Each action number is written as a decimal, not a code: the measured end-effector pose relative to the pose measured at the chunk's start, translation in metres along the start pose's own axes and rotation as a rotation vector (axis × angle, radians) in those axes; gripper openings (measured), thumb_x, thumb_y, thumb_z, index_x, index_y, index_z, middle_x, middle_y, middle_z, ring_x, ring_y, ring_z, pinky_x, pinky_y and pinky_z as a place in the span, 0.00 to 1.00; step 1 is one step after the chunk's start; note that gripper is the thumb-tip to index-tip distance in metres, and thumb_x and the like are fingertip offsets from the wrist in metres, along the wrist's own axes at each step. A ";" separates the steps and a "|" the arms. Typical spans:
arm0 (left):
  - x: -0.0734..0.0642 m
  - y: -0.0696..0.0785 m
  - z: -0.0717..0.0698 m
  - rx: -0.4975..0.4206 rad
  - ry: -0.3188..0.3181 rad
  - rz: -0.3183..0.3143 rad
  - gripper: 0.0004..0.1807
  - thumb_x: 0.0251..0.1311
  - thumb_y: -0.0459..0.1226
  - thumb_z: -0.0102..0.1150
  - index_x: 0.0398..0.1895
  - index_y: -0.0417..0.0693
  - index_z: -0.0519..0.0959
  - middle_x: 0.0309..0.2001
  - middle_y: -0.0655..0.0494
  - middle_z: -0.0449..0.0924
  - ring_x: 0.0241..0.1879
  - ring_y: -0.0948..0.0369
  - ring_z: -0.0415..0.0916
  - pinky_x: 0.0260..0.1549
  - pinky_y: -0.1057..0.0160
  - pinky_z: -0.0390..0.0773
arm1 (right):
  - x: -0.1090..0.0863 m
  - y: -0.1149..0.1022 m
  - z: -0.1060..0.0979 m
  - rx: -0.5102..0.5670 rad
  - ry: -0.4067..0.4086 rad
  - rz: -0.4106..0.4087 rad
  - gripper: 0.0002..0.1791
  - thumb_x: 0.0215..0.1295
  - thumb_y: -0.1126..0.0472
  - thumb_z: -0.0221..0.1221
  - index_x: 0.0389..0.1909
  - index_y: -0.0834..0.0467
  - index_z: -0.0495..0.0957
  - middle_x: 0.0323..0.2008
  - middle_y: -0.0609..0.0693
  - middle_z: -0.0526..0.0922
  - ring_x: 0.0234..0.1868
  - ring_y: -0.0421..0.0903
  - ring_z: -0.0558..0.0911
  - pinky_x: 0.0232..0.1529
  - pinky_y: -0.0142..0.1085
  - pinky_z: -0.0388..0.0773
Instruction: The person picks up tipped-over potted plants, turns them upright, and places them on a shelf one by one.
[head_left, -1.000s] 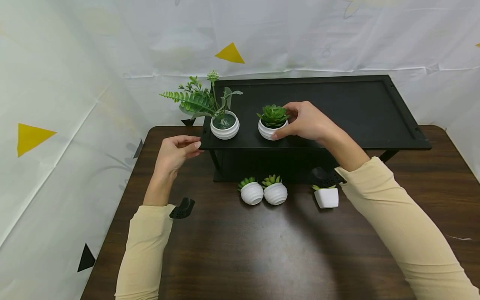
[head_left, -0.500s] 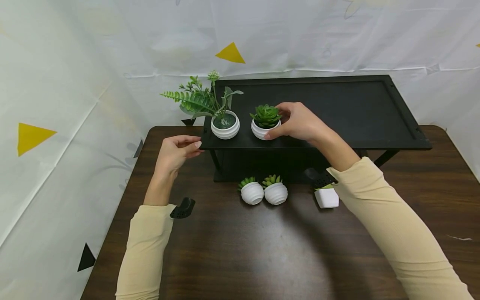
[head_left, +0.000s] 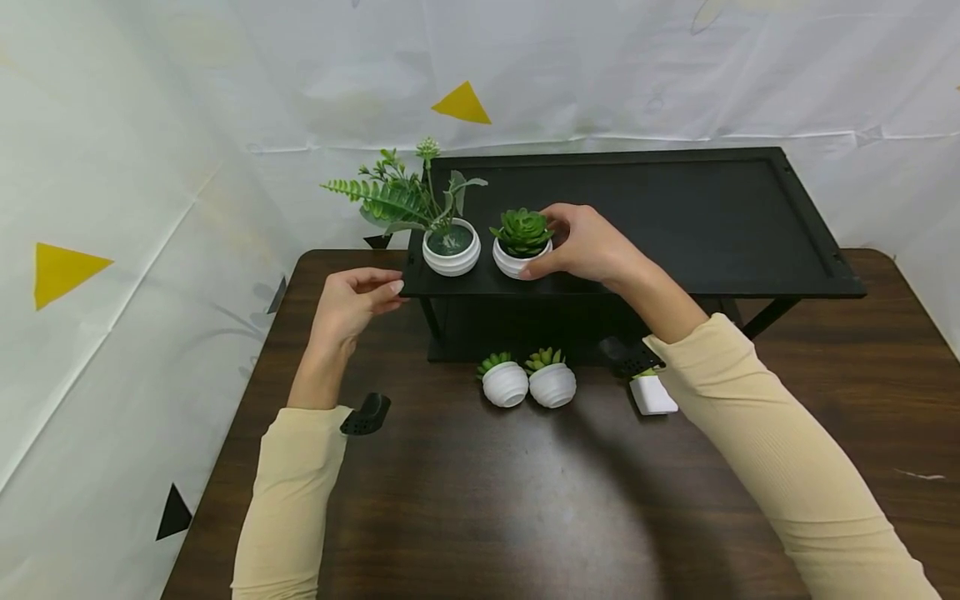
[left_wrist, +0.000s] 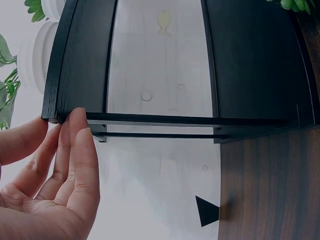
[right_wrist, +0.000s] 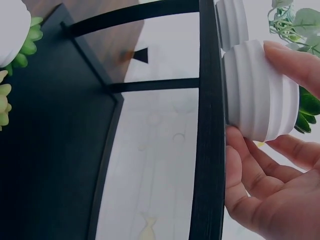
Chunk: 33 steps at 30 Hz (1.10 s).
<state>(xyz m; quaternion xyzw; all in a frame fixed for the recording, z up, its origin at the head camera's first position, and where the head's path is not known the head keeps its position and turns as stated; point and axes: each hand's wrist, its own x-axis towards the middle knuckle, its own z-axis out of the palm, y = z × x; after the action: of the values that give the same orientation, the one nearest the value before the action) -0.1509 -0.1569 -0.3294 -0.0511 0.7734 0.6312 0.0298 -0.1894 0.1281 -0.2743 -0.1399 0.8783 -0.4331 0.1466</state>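
Note:
On the top board of a black two-tier shelf (head_left: 645,217), my right hand (head_left: 581,242) grips a succulent in a ribbed white pot (head_left: 512,265), thumb on the front and fingers behind. In the right wrist view this pot (right_wrist: 260,95) sits against the shelf's top face. Just left of it stands a taller leafy plant in a white pot (head_left: 451,262), near the board's left end. My left hand (head_left: 348,304) pinches the shelf's front left corner; the left wrist view shows the thumb above and the fingertips (left_wrist: 77,116) under the board's edge.
Two small succulents in round white pots, one left (head_left: 505,384) and one right (head_left: 552,386), lean before the lower tier. A square white pot (head_left: 653,395) is farther right, partly behind the right wrist's camera. The dark wooden table (head_left: 525,500) meets white sheeted walls.
My right hand has moved the potted succulent left along the top board, nearer the leafy plant. The left hand stays at the shelf corner.

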 end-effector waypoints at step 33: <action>-0.001 0.001 0.001 -0.004 0.002 0.003 0.16 0.58 0.29 0.57 0.47 0.26 0.75 0.41 0.44 0.75 0.26 0.67 0.79 0.39 0.63 0.80 | -0.023 0.000 -0.013 0.019 -0.048 -0.006 0.31 0.54 0.61 0.65 0.59 0.62 0.67 0.50 0.60 0.73 0.43 0.52 0.75 0.39 0.42 0.73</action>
<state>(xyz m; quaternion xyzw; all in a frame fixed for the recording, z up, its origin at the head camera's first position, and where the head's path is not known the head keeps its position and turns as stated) -0.1502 -0.1562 -0.3287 -0.0504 0.7721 0.6329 0.0279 -0.1738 0.1460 -0.2635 -0.1515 0.8699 -0.4383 0.1677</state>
